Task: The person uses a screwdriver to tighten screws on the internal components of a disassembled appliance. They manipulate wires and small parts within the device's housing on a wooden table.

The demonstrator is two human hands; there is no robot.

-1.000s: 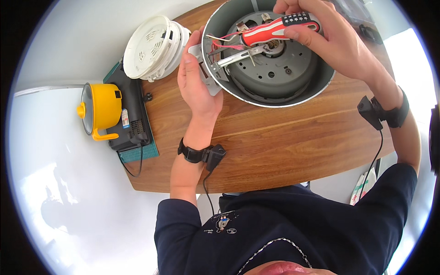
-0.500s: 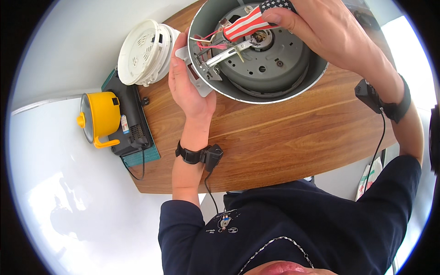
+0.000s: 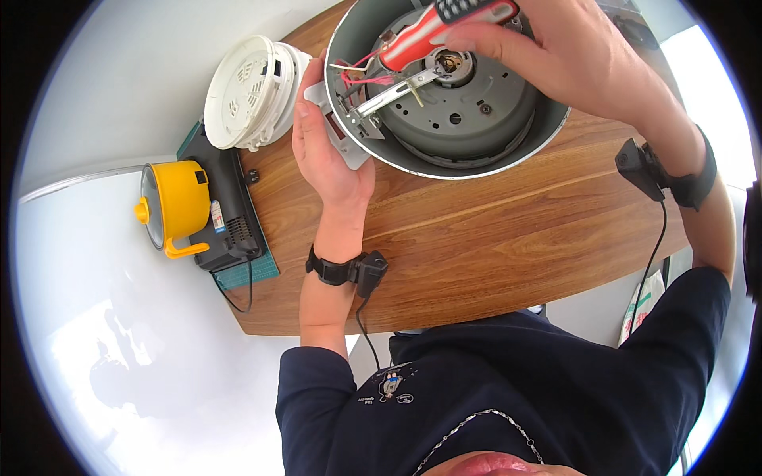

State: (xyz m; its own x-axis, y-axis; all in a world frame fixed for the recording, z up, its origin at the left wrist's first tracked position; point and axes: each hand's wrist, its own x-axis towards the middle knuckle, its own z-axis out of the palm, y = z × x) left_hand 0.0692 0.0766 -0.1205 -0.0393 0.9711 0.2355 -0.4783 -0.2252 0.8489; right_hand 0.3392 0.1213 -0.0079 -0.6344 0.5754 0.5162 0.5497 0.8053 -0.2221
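Note:
A round metal appliance shell, like a rice cooker body turned bottom up, stands at the far side of the table. Inside are a grey base plate, a metal strip and pink wires. My right hand grips a screwdriver by its red, white and star-patterned handle, which slants down-left into the shell. The screwdriver's tip cannot be made out among the parts at the inner left wall. My left hand is wrapped against the pale panel on the shell's left outer side, holding it.
White perforated plastic parts are stacked left of the shell. Farther left, a yellow pot with a lid lies on its side by a black appliance on a green mat. Black cabled bands circle both wrists. The wooden table's curved edge is near me.
The screwdriver handle has turned about its length, so plain red now faces up where stripes showed. My right hand has rolled with it; my left hand stays put.

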